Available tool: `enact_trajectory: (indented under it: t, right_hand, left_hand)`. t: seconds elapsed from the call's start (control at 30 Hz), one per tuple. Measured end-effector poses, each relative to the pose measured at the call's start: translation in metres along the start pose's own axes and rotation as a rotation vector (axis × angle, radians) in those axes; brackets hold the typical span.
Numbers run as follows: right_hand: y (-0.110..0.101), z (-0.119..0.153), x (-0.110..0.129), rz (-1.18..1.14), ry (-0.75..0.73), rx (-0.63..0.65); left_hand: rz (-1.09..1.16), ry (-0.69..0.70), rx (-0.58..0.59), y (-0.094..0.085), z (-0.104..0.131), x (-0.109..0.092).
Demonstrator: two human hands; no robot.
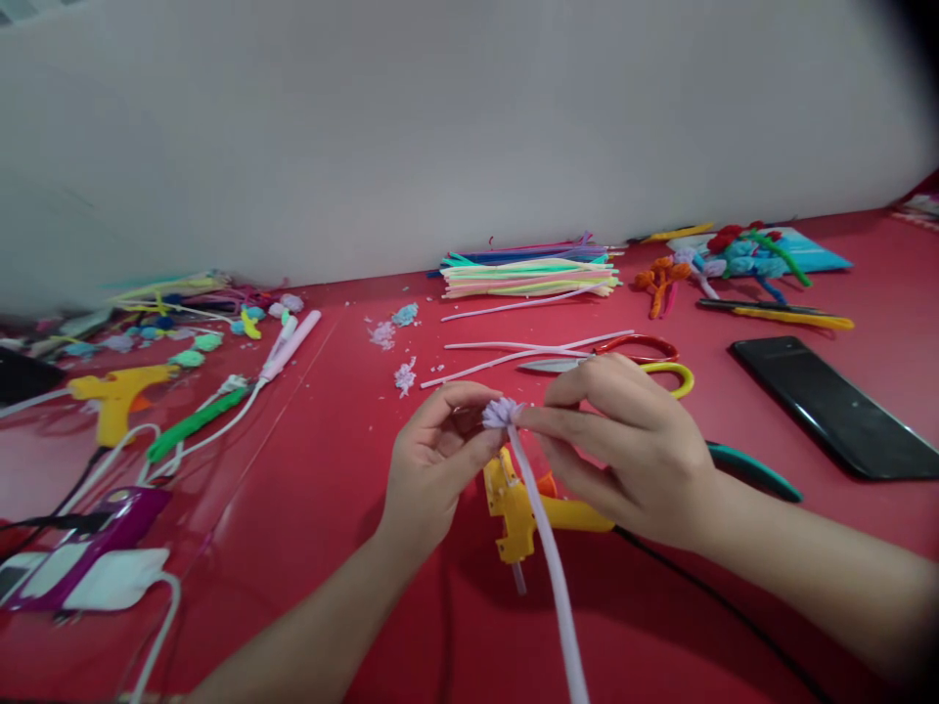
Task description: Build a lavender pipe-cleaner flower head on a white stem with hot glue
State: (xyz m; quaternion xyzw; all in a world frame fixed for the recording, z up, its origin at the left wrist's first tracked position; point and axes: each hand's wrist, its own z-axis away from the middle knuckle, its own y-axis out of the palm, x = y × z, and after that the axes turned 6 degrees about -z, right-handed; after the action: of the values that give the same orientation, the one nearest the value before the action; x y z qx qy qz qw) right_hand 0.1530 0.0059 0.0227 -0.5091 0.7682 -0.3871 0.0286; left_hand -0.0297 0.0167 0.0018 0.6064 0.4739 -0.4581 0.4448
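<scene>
Between my hands is a small lilac pipe-cleaner flower, from which a long lilac pipe cleaner hangs down toward me. My left hand pinches the flower's left side between thumb and fingers. From the right, my right hand grips it where the long strand meets the petals. Just beneath the hands a yellow glue gun lies on the red table, partly covered by the strand. Scissors with red and yellow handles lie beyond my right hand, near loose lilac pipe cleaners.
Pipe cleaners in a bundle lie by the wall. A black phone and finished pipe-cleaner flowers are at right. Another glue gun, a purple power strip and cables are at left. A green-handled tool sits behind my right wrist.
</scene>
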Motion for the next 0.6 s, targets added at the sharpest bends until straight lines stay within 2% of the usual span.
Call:
enact_trajectory:
  t: [0.17, 0.4, 0.6]
  right_hand:
    - [-0.0003, 0.0004, -0.0003, 0.062, -0.057, 0.01]
    - [0.004, -0.0033, 0.0002, 0.103, -0.134, -0.046]
    - [0.0054, -0.0032, 0.001, 0.115, -0.129, -0.026]
  left_hand:
    - [0.056, -0.041, 0.014, -0.0009, 0.0002, 0.0011]
    - [0.094, -0.007, 0.066, -0.0031, -0.0012, 0.0052]
    - [0.13, -0.033, 0.06, -0.0028, -0.001, 0.0073]
